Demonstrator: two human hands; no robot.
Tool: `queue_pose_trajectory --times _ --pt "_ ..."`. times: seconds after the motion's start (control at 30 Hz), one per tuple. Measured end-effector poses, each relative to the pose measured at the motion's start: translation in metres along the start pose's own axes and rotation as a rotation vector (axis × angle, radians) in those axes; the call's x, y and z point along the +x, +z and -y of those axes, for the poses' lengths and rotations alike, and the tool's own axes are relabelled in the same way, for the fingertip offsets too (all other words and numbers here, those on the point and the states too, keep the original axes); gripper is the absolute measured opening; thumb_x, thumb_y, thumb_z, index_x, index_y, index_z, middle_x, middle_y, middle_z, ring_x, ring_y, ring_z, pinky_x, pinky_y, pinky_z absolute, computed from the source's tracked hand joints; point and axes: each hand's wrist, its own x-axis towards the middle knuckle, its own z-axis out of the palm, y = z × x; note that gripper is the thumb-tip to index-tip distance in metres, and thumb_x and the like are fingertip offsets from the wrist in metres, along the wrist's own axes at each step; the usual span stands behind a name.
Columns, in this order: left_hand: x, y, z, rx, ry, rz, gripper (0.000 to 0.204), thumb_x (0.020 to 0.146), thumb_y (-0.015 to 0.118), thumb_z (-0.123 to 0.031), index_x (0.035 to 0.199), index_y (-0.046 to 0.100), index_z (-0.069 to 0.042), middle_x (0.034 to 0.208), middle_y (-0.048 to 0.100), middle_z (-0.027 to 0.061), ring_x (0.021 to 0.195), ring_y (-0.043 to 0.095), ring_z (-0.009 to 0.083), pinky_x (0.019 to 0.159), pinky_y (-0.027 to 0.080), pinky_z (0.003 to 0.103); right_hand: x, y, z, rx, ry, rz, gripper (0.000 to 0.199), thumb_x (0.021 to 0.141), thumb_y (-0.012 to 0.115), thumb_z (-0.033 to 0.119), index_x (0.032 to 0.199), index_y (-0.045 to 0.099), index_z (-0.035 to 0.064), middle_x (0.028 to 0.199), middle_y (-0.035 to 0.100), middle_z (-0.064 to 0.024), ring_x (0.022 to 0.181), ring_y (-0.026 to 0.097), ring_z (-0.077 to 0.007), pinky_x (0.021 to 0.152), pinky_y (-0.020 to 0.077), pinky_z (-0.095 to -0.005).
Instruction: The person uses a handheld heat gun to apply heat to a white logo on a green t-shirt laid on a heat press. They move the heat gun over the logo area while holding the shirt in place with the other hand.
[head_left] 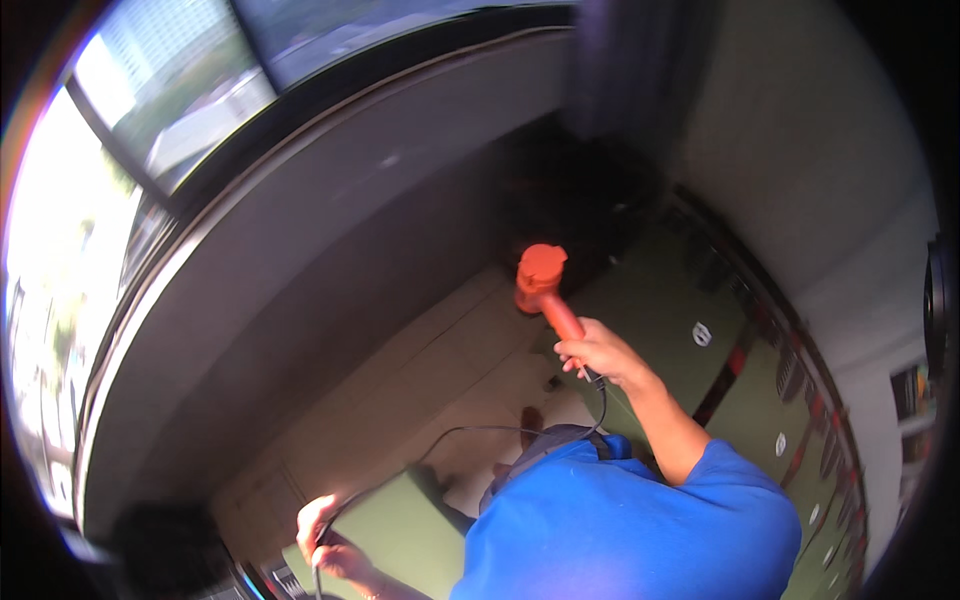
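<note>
My right hand (603, 354) is wrapped round the handle of an orange hand-held corded tool (543, 265). The tool has a thick round head, shaped rather like a hair dryer, and its exact kind does not show. Its head points away from me, held up in the air. From the handle's lower end a black power cord (470, 428) loops across in front of my body to the lower left. There, my left hand (335, 545) has its fingers closed on that cord.
Wide windows (190, 90) run along the left above a grey wall (330, 170). Green surfaces lie at the right (650, 300) and lower left (395, 530). A dark, blurred area sits at the far corner, beside a dark curtain (640, 70). Pale floor tiles (430, 350) show between.
</note>
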Motion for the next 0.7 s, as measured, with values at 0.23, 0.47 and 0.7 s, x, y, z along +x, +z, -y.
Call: queue_pose_trajectory --times 0.23,0.47,0.7 --pt "0.095 0.107 -0.017 -0.216 0.368 -0.2 0.078 0.091 0.026 -0.069 0.1 0.059 0.001 0.08 0.062 0.0145 0.075 0.059 0.0242 0.07 0.045 0.035 -0.086 -0.155 -0.06 0.229 -0.005 -0.629 0.028 0.083 0.061 0.02 0.099 0.05 0.0007 0.076 0.057 -0.0048 0.061 0.061 -0.0128 0.047 0.0467 -0.0256" --pt "0.169 0.25 -0.052 -0.571 0.717 -0.464 0.05 0.099 0.031 -0.054 0.09 0.057 -0.012 0.067 0.054 0.0025 0.051 0.05 0.0118 0.047 0.049 0.03 -0.138 -0.224 -0.107 0.375 0.078 -0.83 0.024 0.083 0.061 0.019 0.099 0.052 0.0034 0.074 0.055 -0.002 0.062 0.06 -0.0119 0.048 0.0462 -0.0251" --pt "0.182 0.34 -0.073 -0.301 1.03 -0.506 0.054 0.103 0.017 -0.043 0.086 0.054 -0.006 0.058 0.054 0.0047 0.045 0.054 0.0134 0.036 0.048 0.025 -0.146 -0.228 -0.118 0.477 0.093 -0.84 0.038 0.083 0.062 0.019 0.115 0.05 -0.0003 0.075 0.054 -0.0018 0.061 0.059 -0.012 0.05 0.0458 -0.0244"
